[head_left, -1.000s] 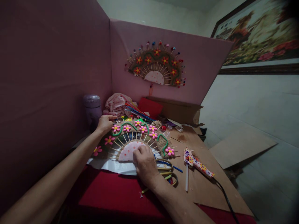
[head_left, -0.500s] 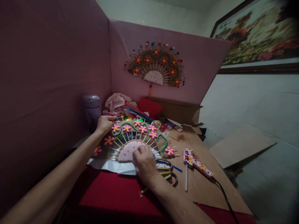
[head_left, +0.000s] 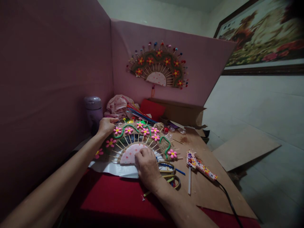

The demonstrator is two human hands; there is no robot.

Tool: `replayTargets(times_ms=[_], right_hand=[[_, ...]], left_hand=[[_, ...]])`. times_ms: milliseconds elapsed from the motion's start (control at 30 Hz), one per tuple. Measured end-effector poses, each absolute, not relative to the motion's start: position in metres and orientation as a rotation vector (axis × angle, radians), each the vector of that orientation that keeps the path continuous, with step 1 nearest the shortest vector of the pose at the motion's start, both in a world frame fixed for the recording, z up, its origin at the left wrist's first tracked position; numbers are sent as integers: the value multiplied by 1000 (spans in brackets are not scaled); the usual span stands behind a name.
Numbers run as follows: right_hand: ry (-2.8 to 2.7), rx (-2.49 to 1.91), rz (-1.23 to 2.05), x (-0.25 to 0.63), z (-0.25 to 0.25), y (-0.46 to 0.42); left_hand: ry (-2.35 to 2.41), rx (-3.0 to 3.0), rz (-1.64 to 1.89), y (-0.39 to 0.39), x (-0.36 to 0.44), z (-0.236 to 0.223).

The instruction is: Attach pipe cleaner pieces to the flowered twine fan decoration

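A craft fan (head_left: pixel 132 153) with a spotted fabric base, thin wooden sticks, twine wrapping, pink flowers and green wavy trim lies on a white sheet (head_left: pixel 128 172). At the fan's upper left rim, my left hand (head_left: pixel 106 126) is closed in a pinch; what its fingertips hold is hidden. My right hand (head_left: pixel 147 164) grips the lower right of the fabric base with bent fingers, its thumb out of sight. Just right of that hand are scissors (head_left: pixel 175 167) with looped handles. Small yellow pompoms (head_left: pixel 124 119) top sticks near my left hand.
A flowered glue gun (head_left: pixel 201 167) with a black cord lies on cardboard (head_left: pixel 213 193) to the right. Behind the fan are a lilac flask (head_left: pixel 93 110), crumpled pink cloth (head_left: pixel 118 106) and red sheet (head_left: pixel 152 109). Another decorated fan (head_left: pixel 158 68) hangs on the pink panel.
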State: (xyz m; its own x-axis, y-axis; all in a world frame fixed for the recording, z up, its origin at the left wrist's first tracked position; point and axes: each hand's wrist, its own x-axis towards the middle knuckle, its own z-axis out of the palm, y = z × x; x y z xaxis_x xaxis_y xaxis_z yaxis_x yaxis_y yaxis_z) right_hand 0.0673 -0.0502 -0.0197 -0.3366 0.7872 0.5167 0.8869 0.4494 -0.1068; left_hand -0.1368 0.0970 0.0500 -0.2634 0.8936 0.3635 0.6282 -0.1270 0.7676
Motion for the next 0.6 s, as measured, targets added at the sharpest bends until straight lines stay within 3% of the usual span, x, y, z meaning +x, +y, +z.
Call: replayTargets(times_ms=[600], right_hand=[[-2213,-1405,-260,68,-21,-49]], left_hand=[[1765,1767,1370,103,-143,46]])
